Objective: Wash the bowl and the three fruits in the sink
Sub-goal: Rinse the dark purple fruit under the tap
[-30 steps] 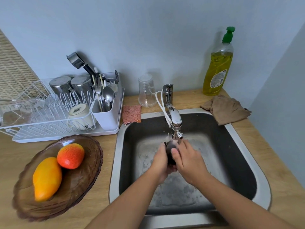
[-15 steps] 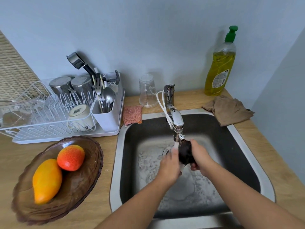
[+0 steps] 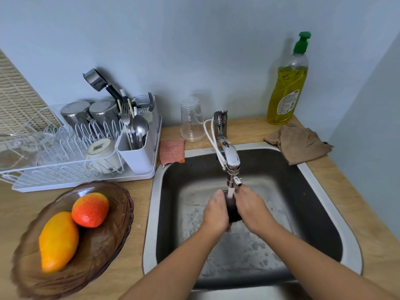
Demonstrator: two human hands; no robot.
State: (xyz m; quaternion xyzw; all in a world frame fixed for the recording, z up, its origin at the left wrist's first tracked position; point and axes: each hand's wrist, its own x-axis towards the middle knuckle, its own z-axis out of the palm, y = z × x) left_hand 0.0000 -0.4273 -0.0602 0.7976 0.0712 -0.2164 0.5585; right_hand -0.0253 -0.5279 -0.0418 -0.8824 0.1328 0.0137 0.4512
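Nothing legible. Dish soap bottle (image 3: 287, 87), back right of the sink (image 3: 149, 213): label print too small to read. Mug (image 3: 101, 152) in rack (image 3: 43, 169), left of sink: dark base stamp, blurred.

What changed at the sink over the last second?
The dark round fruit, half a second ago off to the right in the right hand, is back under the running chrome tap, gripped between it and the left hand. Unchanged: brown glass bowl holding the orange mango and red-orange fruit.
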